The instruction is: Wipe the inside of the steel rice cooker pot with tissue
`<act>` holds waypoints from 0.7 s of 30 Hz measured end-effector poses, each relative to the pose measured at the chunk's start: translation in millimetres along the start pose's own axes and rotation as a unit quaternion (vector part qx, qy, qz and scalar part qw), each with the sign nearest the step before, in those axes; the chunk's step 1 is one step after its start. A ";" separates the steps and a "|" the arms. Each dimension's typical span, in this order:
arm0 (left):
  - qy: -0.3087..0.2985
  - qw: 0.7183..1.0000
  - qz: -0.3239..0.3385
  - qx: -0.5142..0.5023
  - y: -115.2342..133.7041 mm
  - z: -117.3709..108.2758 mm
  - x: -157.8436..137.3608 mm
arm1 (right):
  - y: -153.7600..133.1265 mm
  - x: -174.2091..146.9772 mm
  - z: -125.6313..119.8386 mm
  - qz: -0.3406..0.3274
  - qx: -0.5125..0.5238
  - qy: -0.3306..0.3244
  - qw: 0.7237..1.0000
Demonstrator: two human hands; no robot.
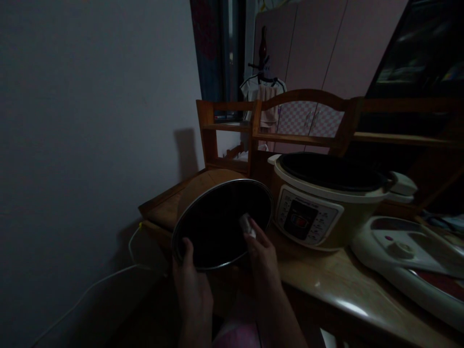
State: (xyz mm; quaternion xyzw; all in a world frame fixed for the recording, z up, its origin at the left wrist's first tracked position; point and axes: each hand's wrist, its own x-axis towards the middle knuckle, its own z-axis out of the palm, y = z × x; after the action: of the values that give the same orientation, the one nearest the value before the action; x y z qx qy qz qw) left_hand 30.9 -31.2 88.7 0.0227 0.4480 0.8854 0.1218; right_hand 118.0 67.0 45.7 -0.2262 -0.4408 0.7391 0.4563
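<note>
A round inner pot [217,220] with a dark inside, a thin silvery rim and a tan outer wall is tilted towards me over the table edge. My left hand [192,285] grips its lower left rim, the thumb over the inside and the fingers hidden behind the wall. Against the right part of the pot's inside, my right hand [261,246] pinches a small whitish-grey piece [247,224]; whether it is cloth or sponge I cannot tell. Just right of the pot stands an electric pressure cooker [308,217] with its top uncovered.
A pale cooker lid [402,256] lies on the wooden table [326,285] at the right. Wooden shelving [300,140] rises along the table's back. A white cord [90,287] runs down by the wall [90,145] at the left.
</note>
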 end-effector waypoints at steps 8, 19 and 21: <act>-0.020 1.000 0.018 0.004 1.0 3.2 -3.2 | -3.2 1.6 -11.5 0.053 0.127 -0.040 0.990; -0.008 0.999 0.030 0.012 -2.0 2.0 -4.2 | -6.0 2.9 -7.6 0.050 0.124 -0.001 0.991; -0.004 0.999 0.031 0.012 -2.1 2.4 -4.1 | -7.3 1.1 -5.3 0.040 0.088 0.012 0.995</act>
State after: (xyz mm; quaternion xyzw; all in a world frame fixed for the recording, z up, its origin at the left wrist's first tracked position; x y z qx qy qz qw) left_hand 35.7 -29.0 88.7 0.0415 0.4568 0.8834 0.0962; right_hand 124.8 71.7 49.3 -0.2113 -0.3597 0.7897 0.4498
